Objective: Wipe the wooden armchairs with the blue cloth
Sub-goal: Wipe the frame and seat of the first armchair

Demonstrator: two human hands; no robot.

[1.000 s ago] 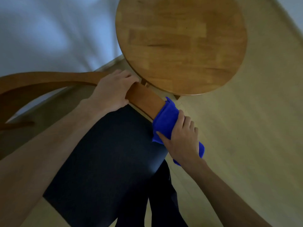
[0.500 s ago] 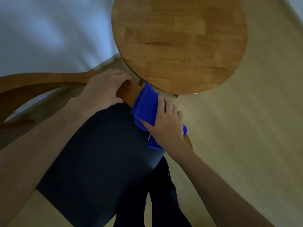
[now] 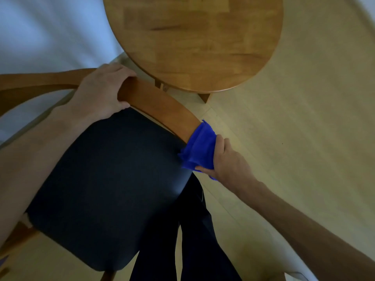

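Note:
A wooden armchair with a dark padded seat (image 3: 105, 179) fills the lower left. Its curved wooden armrest (image 3: 160, 104) runs from the left edge toward the middle right. My left hand (image 3: 101, 96) grips the armrest near its bend, fingers curled over the top. The blue cloth (image 3: 199, 151) is wrapped around the front end of the armrest. My right hand (image 3: 229, 161) holds the cloth there, thumb under it and fingers over it. The armrest tip is hidden under the cloth.
A round wooden table (image 3: 194, 37) stands just beyond the armrest, its edge close to my left hand. Pale wood floor (image 3: 304, 138) lies to the right. A white wall (image 3: 50, 33) is at the upper left. My dark trouser legs (image 3: 188, 240) stand beside the seat.
My right hand slid the blue cloth up the armrest toward my left hand, then back down to the armrest's front end. My left hand kept its grip.

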